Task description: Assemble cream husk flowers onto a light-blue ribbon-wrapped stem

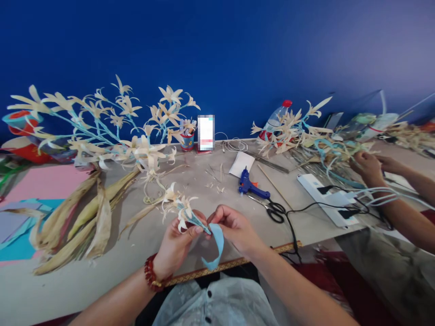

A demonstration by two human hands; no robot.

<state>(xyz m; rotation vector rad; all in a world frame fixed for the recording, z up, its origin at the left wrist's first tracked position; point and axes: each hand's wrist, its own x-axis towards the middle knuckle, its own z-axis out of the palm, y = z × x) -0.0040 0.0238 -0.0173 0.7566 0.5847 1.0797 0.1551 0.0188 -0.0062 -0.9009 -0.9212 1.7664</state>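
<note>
Between the thumb and fingers of my left hand (181, 237) is a small spray of artificial flowers (180, 206), with pale husk-like petals and a blue-wrapped stem. The blossoms point away from me and to the left. My right hand (234, 226) is closed in a pinch beside the stem's lower end, on a light blue paper strip (217, 246). The strip's loose end curls down over the table edge. Both hands nearly meet at the stem. A blue glue gun (249, 184) and black-handled scissors (276, 211) lie beyond my right hand.
Dried corn husks (78, 217) and coloured paper sheets (50, 181) lie on the left. Finished flower branches (112, 117) stand behind them. A phone (205, 133) leans near the wall. On the right are a white power strip (326, 199), cables and a co-worker's hands (369, 165).
</note>
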